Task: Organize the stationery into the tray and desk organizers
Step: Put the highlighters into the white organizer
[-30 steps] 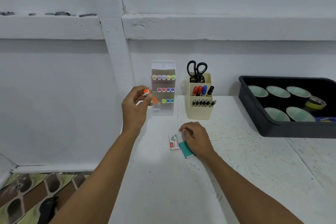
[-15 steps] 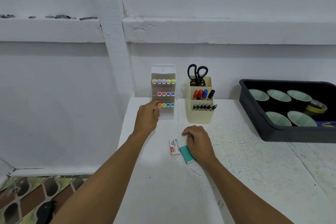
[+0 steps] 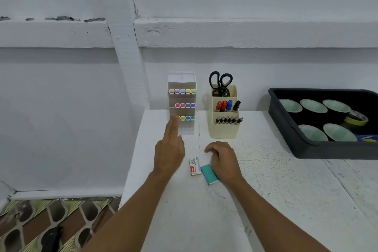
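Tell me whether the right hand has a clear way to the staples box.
Likely yes: the staples box lies uncovered just beside the right hand, only the teal block between them.

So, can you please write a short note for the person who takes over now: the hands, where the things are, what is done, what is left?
Left hand: open, straight fingers at the orange marker in the bottom row of the clear marker holder.
Right hand: open, resting on the table, partly over the teal box.
Done: scissors and pens stand in the beige organizer; tape rolls lie in the black tray.
Left: the staples box and teal box lie loose on the table; probably store them next.
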The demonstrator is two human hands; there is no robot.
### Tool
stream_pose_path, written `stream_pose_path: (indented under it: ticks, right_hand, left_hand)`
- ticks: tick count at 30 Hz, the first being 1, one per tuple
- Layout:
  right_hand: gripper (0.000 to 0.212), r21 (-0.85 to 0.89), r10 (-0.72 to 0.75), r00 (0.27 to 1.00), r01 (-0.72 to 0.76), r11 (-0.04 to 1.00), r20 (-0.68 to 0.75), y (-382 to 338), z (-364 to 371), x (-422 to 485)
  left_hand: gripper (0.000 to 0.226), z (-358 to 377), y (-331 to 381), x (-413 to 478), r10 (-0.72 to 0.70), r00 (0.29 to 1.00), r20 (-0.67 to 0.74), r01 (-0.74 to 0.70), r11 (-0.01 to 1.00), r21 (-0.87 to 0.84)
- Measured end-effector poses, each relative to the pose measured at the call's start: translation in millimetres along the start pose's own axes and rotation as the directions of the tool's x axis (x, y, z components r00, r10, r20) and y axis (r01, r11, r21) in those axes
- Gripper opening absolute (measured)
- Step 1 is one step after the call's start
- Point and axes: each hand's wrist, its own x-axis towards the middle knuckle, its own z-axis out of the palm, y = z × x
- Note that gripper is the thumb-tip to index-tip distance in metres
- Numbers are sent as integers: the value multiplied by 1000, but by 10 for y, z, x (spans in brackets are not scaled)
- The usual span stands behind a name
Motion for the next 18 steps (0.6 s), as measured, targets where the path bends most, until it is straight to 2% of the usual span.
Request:
stream_pose_path:
  ticks: [2, 5, 7, 9, 12, 14, 16, 18]
  right_hand:
    - [25, 6, 0, 1000, 0, 1000, 10, -11, -16, 11]
    - [31, -3, -84, 991, 84, 996, 103, 11, -167, 49]
    - [30, -17, -114, 973, 120, 993, 201, 61, -284, 9]
    - [29, -95, -151, 964, 175, 980, 218, 123, -319, -72]
    - [27, -232, -214, 962, 250, 940, 169, 125, -265, -157]
    - [28, -247, -228, 960, 263, 933, 161, 114, -253, -161]
    - [32, -156, -154, 970, 185, 970, 190, 107, -297, -150]
    - [40, 7, -51, 959, 51, 999, 278, 84, -379, -138]
  left_hand:
    - [52, 74, -33, -135, -37, 995, 94, 37, 999, -5]
    - [41, 81, -87, -224, 31, 951, 309, -21, 999, -35]
    - [48, 21, -101, -273, 64, 908, 415, -44, 997, -59]
    - [58, -37, -99, -317, 75, 876, 477, -37, 995, -87]
    - [71, -69, -87, -349, 122, 837, 533, -124, 992, -32]
    - [74, -50, -98, -354, 147, 834, 532, -166, 986, -12]
    - [69, -21, -123, -354, 146, 848, 510, -157, 987, -22]
    - [65, -10, -132, -356, 127, 867, 482, -120, 992, -45]
